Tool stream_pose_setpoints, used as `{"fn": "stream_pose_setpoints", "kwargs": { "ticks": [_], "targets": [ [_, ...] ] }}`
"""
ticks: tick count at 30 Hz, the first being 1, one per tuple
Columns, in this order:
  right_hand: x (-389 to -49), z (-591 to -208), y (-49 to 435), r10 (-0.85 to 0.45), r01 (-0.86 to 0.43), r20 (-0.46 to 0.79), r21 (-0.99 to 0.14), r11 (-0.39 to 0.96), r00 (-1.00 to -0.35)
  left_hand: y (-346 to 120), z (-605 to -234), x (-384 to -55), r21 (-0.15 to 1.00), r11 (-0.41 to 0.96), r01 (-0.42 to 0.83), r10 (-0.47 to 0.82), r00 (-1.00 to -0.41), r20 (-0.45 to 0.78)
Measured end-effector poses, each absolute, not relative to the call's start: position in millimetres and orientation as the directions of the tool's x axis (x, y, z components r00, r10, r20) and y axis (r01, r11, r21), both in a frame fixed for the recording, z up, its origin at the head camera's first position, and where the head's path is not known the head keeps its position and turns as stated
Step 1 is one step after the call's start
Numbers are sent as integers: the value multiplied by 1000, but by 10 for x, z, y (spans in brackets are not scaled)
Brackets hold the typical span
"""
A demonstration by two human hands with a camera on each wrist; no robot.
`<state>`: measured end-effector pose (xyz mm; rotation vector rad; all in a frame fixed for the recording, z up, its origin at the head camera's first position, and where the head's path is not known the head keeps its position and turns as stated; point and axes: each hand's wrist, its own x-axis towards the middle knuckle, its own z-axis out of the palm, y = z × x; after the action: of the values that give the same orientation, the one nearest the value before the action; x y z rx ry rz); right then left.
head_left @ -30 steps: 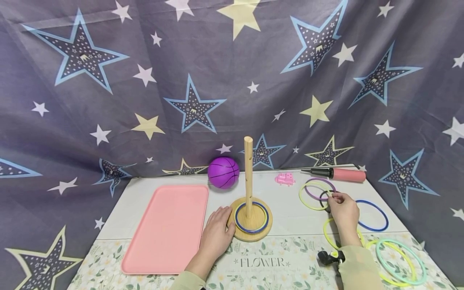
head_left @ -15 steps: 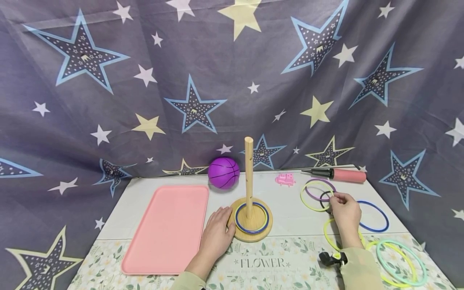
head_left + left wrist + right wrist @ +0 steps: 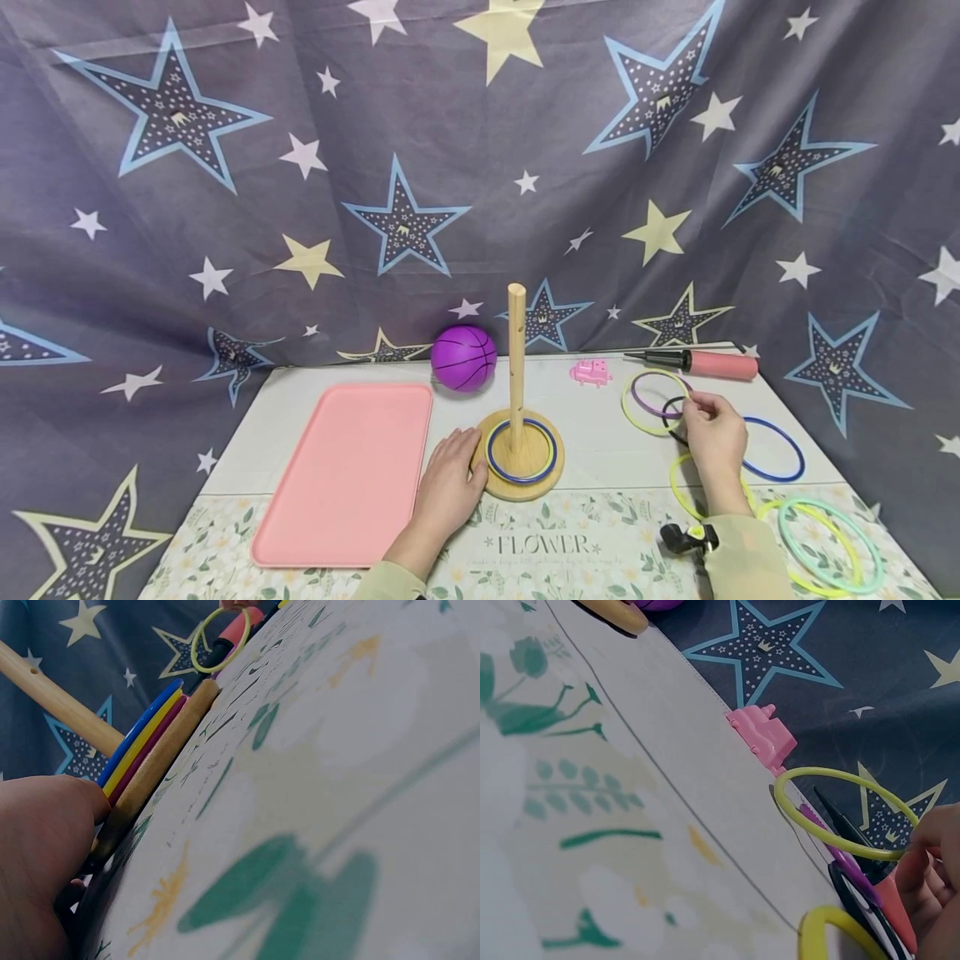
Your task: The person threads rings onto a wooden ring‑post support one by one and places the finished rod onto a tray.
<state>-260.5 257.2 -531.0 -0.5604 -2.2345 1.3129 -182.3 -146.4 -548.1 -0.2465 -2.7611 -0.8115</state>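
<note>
My right hand pinches a yellow ring at its right side, between thumb and fingers. In the right wrist view that ring stands above the other rings at a tilt. It overlaps a purple ring and a black ring in the head view. A wooden post rises from a round wooden base. Around its foot lie a blue ring, a yellow one and a magenta one, stacked. My left hand rests at the left edge of the base, fingers extended.
A pink tray lies left of the base, with a purple ball behind. At the back right are a pink toy and a hand pump. Further right lie a blue ring, a mint ring and yellow rings.
The pinched yellow ring has shifted slightly to the right and up, with the right hand moving a little. The left hand has stayed on the base.
</note>
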Motion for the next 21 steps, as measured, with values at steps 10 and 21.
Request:
{"fn": "stream_pose_setpoints", "kwargs": {
  "ticks": [10,21],
  "targets": [
    [-2571,-5169,2498,552,29,246,-897,441,-797,-1467,-5474,-1821,509,830,229,90,-955,282],
    [-2536,-4995,2383,500,-92,275,-928,360,-821,-1473,-5486,-1826,504,831,236,94,-952,290]
  ]
}}
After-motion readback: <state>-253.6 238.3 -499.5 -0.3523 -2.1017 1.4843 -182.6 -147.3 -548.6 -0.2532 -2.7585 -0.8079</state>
